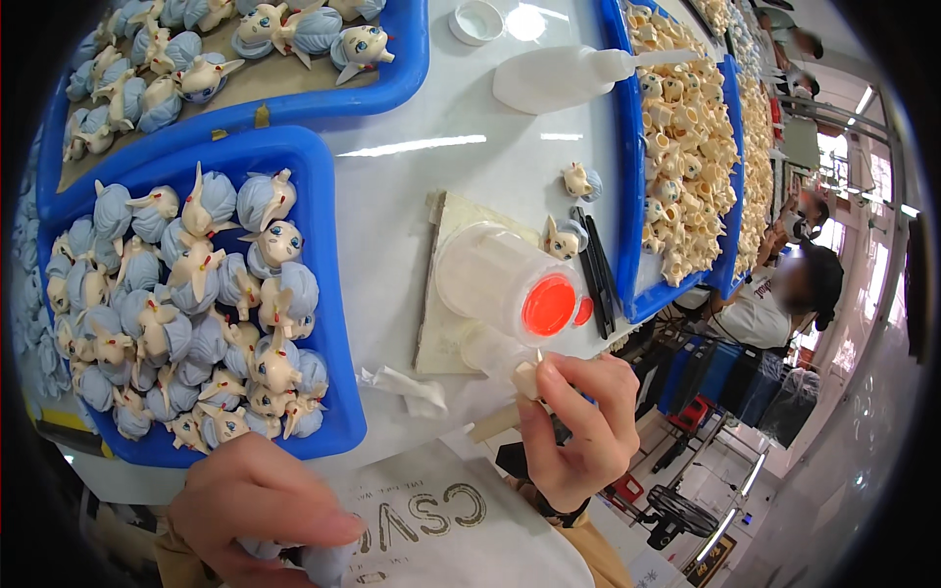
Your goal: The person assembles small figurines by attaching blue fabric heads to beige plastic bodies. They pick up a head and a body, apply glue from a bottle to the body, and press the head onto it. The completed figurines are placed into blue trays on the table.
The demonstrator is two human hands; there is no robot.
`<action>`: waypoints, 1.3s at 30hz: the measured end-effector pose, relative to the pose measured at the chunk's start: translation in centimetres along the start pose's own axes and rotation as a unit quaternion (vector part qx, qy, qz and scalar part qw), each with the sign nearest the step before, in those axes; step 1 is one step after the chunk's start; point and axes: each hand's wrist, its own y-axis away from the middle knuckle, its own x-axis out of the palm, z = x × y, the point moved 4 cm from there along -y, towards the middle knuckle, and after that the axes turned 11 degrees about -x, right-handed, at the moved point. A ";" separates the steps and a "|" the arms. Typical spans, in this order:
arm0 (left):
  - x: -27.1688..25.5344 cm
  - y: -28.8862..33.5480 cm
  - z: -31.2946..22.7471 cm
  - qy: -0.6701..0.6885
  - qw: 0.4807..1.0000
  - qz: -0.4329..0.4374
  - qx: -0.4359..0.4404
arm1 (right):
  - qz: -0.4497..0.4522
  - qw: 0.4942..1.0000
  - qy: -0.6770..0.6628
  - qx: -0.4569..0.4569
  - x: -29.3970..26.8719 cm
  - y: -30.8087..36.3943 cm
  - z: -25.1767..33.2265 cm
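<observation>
At the lower left, my left hand [265,495] is closed round a blue-grey piece [329,563] like the hair of the small doll heads; most of it is hidden by the fingers and the picture's edge. My right hand [585,421] pinches a small cream doll part [527,380] with a thin pointed tip, between thumb and fingers. Just beyond that part, a translucent plastic cup [480,269] lies tilted on a pale board [431,323], and bright red paint [549,305] shows at its near end. A crumpled white tissue [407,390] lies left of my right hand.
A blue tray [345,392] of finished-looking doll heads stands left, another [417,59] behind it. Cream parts [686,147] fill a blue tray at right. A white squeeze bottle [549,80], black tweezers [596,274] and two loose heads [566,238] lie between. Other people sit far right.
</observation>
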 end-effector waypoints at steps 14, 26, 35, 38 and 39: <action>2.3 -1.1 1.4 0.070 0.973 -0.097 -0.196 | -0.171 0.960 -0.219 0.035 0.5 2.2 -1.1; 2.6 -1.4 1.2 0.026 0.983 -0.168 -0.074 | -0.027 0.952 -0.277 -0.130 1.5 -1.8 3.5; 2.5 -0.3 0.6 -0.042 0.962 -0.233 -0.133 | -0.008 0.964 -0.135 -0.229 1.0 -2.8 5.6; 2.3 -0.1 -0.6 -0.124 0.957 -0.231 -0.125 | -0.014 0.962 -0.171 -0.212 1.7 -3.1 6.0; 2.2 0.1 -0.8 -0.143 0.953 -0.232 -0.130 | -0.007 0.961 -0.183 -0.210 2.0 -3.2 6.3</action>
